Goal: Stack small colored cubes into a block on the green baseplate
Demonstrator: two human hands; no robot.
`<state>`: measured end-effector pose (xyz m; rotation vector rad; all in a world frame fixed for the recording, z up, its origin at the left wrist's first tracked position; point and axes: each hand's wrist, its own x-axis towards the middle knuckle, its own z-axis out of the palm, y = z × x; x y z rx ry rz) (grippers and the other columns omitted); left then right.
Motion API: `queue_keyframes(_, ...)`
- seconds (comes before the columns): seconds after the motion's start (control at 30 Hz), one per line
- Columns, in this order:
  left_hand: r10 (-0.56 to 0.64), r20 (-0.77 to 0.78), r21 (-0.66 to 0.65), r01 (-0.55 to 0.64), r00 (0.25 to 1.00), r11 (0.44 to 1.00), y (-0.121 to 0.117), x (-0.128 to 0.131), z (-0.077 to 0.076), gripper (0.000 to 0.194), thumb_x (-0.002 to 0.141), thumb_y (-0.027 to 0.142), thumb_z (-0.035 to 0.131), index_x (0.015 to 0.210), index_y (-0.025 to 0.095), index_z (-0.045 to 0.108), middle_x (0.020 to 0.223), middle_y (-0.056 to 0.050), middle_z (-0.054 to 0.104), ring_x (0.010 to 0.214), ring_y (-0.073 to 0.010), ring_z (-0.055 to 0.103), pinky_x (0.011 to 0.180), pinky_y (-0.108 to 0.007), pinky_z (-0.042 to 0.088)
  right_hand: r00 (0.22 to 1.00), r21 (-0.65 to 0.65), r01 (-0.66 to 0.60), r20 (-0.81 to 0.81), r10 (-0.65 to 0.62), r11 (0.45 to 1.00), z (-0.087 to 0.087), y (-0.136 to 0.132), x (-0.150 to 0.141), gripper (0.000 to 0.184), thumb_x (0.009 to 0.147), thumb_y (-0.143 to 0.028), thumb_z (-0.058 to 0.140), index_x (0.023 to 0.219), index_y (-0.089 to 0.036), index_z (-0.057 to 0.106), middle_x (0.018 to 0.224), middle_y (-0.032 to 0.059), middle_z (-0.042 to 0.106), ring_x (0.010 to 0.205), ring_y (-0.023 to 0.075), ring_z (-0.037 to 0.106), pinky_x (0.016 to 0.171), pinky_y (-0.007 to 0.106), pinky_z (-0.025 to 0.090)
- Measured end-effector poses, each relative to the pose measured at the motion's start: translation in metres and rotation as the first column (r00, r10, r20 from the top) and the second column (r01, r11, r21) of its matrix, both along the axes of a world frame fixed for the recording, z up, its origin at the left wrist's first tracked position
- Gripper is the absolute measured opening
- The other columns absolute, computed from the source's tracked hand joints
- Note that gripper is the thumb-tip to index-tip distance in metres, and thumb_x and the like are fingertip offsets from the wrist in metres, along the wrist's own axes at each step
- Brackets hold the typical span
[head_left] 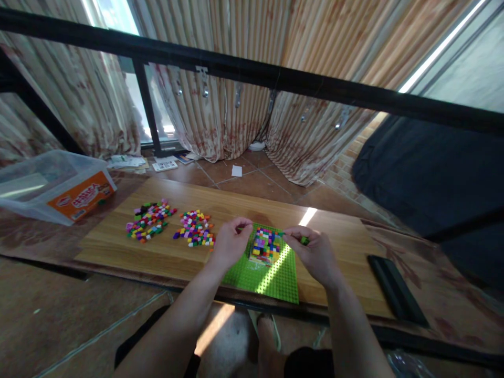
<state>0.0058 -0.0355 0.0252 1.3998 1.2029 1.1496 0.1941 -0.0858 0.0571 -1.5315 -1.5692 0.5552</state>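
A many-coloured block of stacked toy bricks point(264, 247) stands on a green studded baseplate point(277, 286). At the left of the stack is my left hand point(230, 244), its thumb and index finger brought together at the tips; anything between them is too small to make out. My right hand point(315, 254) reaches in from the other side, fingertips pinched on a small green brick at the stack's far right corner. Another green brick point(304, 240) shows tucked in the curled fingers of that hand.
Two piles of loose bricks, a nearer one point(196, 228) and a farther-left one point(149, 220), lie on the wooden board point(118, 257). A clear plastic bin point(59, 184) stands at far left. On the right rests a long black object point(397, 289). A black rail point(244, 68) crosses above.
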Motion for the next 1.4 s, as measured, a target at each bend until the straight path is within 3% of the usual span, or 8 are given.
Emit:
queue_keyframes(0.13,-0.016,-0.169,-0.003,0.016,0.986,1.0,-0.002,-0.003,-0.001,0.012,0.076,0.022,0.061,0.081,0.017,0.071,0.077,-0.003,0.07,0.066,-0.0152,0.058,0.066,-0.026,0.043,0.989,-0.07,-0.085,0.115,0.092,0.994,-0.003,-0.002,-0.001,0.015,0.078,-0.029,0.061,0.076,-0.021,0.073,0.062,-0.0012,0.067,0.056,0.0132,0.058,0.054,0.024,0.043)
queue_keyframes(0.43,-0.113,-0.218,0.004,0.116,0.969,0.993,-0.005,0.002,-0.008,0.015,0.078,0.024,0.061,0.088,0.017,0.071,0.085,-0.005,0.072,0.076,-0.0182,0.063,0.07,-0.028,0.044,0.975,-0.158,-0.009,0.216,0.043,0.987,-0.011,0.004,-0.009,0.011,0.075,-0.028,0.063,0.073,-0.022,0.072,0.059,-0.0012,0.063,0.052,0.0123,0.052,0.051,0.024,0.038)
queue_keyframes(0.77,-0.14,-0.272,0.004,0.147,0.952,0.989,-0.008,0.0,-0.006,0.02,0.081,0.027,0.059,0.093,0.015,0.07,0.091,-0.008,0.072,0.078,-0.0192,0.063,0.072,-0.03,0.046,0.994,-0.093,-0.044,0.097,0.053,0.995,-0.015,0.009,-0.008,0.016,0.075,-0.035,0.066,0.069,-0.022,0.071,0.063,0.0005,0.064,0.059,0.0144,0.057,0.057,0.026,0.044)
queue_keyframes(1.0,-0.148,-0.328,-0.003,0.156,0.933,0.988,-0.009,0.001,-0.004,0.021,0.084,0.027,0.054,0.094,0.015,0.069,0.092,-0.007,0.072,0.079,-0.0183,0.063,0.073,-0.03,0.047,0.975,0.029,-0.071,0.212,0.064,0.997,-0.02,0.008,-0.006,0.019,0.081,-0.034,0.061,0.07,-0.022,0.071,0.069,0.0008,0.065,0.064,0.0144,0.06,0.062,0.026,0.045)
queue_keyframes(1.2,-0.156,-0.328,-0.014,0.161,0.932,0.987,-0.01,0.002,-0.004,0.023,0.085,0.028,0.053,0.095,0.015,0.068,0.092,-0.006,0.072,0.081,-0.0174,0.064,0.075,-0.029,0.048,0.912,0.069,-0.086,0.407,0.051,0.994,-0.019,0.002,-0.008,0.023,0.087,-0.03,0.056,0.07,-0.024,0.071,0.071,-0.0008,0.066,0.065,0.0129,0.062,0.064,0.024,0.044)
queue_keyframes(1.4,-0.141,-0.331,-0.023,0.141,0.933,0.99,-0.011,0.003,-0.005,0.024,0.084,0.029,0.053,0.096,0.015,0.069,0.093,-0.007,0.072,0.083,-0.0187,0.064,0.075,-0.03,0.048,0.778,0.07,-0.033,0.628,-0.019,0.997,-0.013,-0.01,-0.018,0.022,0.09,-0.026,0.053,0.08,-0.024,0.072,0.08,0.0006,0.069,0.068,0.0143,0.064,0.059,0.024,0.04)
